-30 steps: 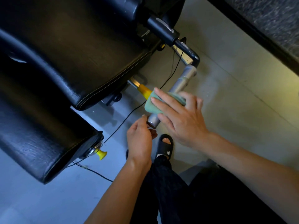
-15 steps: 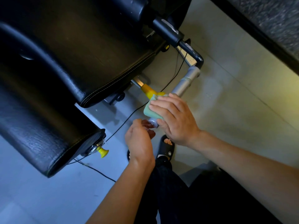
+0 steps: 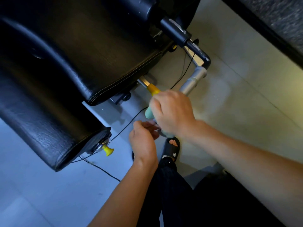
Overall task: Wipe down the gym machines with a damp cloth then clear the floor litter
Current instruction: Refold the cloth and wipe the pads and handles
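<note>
Cloth point(image 3: 148, 113): pale green, bunched in the right hand point(image 3: 172, 113), pressed around the lower end of the grey handle bar point(image 3: 193, 81). Only a small fold of it shows at the thumb side; the rest is hidden under the palm. The hand is blurred, so its exact wrap on the bar is hard to read, but the fingers are curled closed over cloth and bar together.

Left hand point(image 3: 142, 140): just below and left of the right, back of hand up, fingers curled inward at the bar's free tip. Whether it pinches the tip or a corner of cloth cannot be told.

Bar runs up and right to a black elbow point(image 3: 204, 57), then back toward the machine. A yellow-tipped lever point(image 3: 153, 90) sits just beside the right hand's knuckles, poking out from under the black seat pad point(image 3: 91, 59). A second, lower pad point(image 3: 49, 128) ends in a yellow knob point(image 3: 108, 151).

Open room: pale floor point(image 3: 237, 99) to the right of the bar is bare up to a dark ledge point(image 3: 270, 25). Left side is tight against the pads. A thin black cable point(image 3: 126, 126) trails over the floor beneath the hands. A foot in a black slide sandal point(image 3: 171, 149) stands directly under the hands.
</note>
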